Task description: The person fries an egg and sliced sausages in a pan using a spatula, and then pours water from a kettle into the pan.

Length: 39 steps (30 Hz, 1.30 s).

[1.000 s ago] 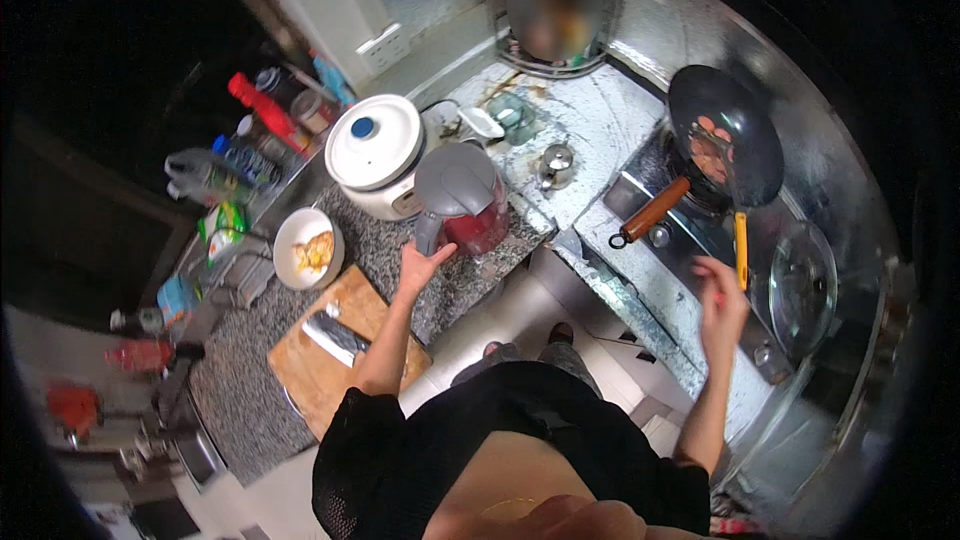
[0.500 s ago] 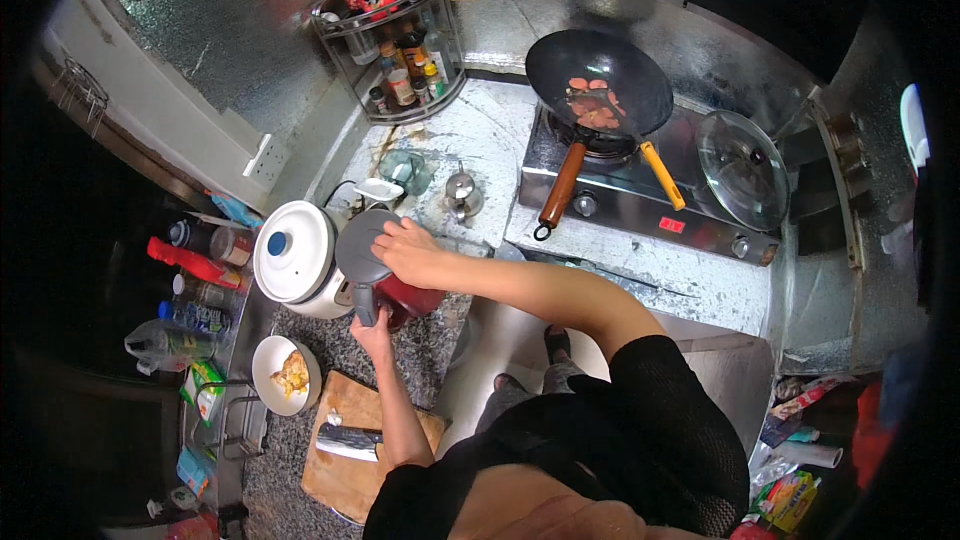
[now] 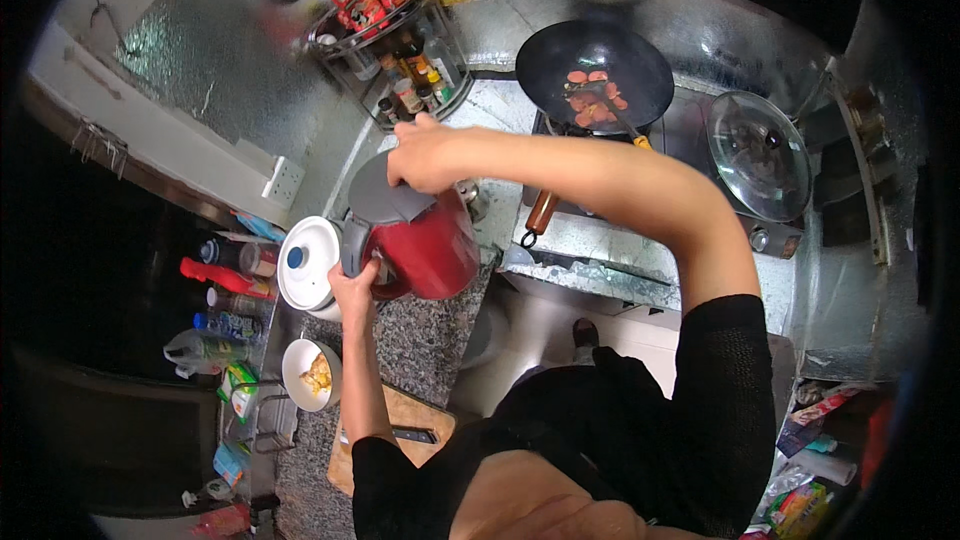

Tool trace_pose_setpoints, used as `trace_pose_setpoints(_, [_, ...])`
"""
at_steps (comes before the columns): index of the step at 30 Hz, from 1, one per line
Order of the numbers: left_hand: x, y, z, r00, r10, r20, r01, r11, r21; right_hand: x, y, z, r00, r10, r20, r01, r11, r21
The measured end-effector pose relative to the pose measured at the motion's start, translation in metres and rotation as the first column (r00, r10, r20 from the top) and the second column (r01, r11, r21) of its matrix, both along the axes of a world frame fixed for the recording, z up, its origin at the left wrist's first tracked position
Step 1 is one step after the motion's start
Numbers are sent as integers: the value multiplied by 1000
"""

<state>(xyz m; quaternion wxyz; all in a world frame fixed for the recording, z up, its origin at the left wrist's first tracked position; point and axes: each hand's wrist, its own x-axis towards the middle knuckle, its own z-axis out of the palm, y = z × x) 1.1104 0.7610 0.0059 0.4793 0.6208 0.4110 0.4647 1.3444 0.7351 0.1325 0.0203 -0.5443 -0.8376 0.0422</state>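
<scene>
My left hand (image 3: 355, 287) is closed round the dark grey handle of a red electric kettle (image 3: 435, 252). The kettle leans, so its red side shows, and it looks raised above the granite counter. My right hand (image 3: 425, 153) reaches across to the far edge of the grey kettle lid (image 3: 380, 196); its fingers are bent over that edge, partly hidden. Whether the lid is loose from the kettle I cannot tell. Just left of the kettle stands a white lidded cooker (image 3: 312, 262) with a blue knob.
A wok (image 3: 560, 65) with sliced sausage sits on the gas stove, a glass lid (image 3: 758, 165) to its right. A bowl with egg (image 3: 303, 385) and a cutting board (image 3: 345, 465) with a knife lie nearer. A seasoning rack (image 3: 440, 50) stands in the back corner.
The kettle has come up and tilted, showing more of its red side. My right hand has slid from the lid's top to its far edge. My left hand keeps the handle.
</scene>
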Motion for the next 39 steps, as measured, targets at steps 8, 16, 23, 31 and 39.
trace_pose_setpoints(8, [98, 23, 78, 968, -204, -146, 208, 978, 14, 112, -15, 26, 982, -74, -174, 93, 991, 100])
trace_pose_setpoints(16, [176, 30, 109, 883, -297, -363, 320, 947, 4, 192, -34, 0, 929, -144, -341, 182, 980, 82])
trace_pose_setpoints(23, [211, 32, 124, 807, -298, -509, 340, 941, -11, 225, -41, -20, 884, -164, -438, 190, 982, 16])
trace_pose_setpoints(31, [229, 25, 129, 779, -286, -559, 328, 944, -25, 237, -44, -25, 876, -171, -451, 195, 981, 5])
trace_pose_setpoints(39, [234, 29, 132, 752, -275, -599, 324, 946, -27, 240, -43, -29, 858, -192, -476, 205, 979, -25])
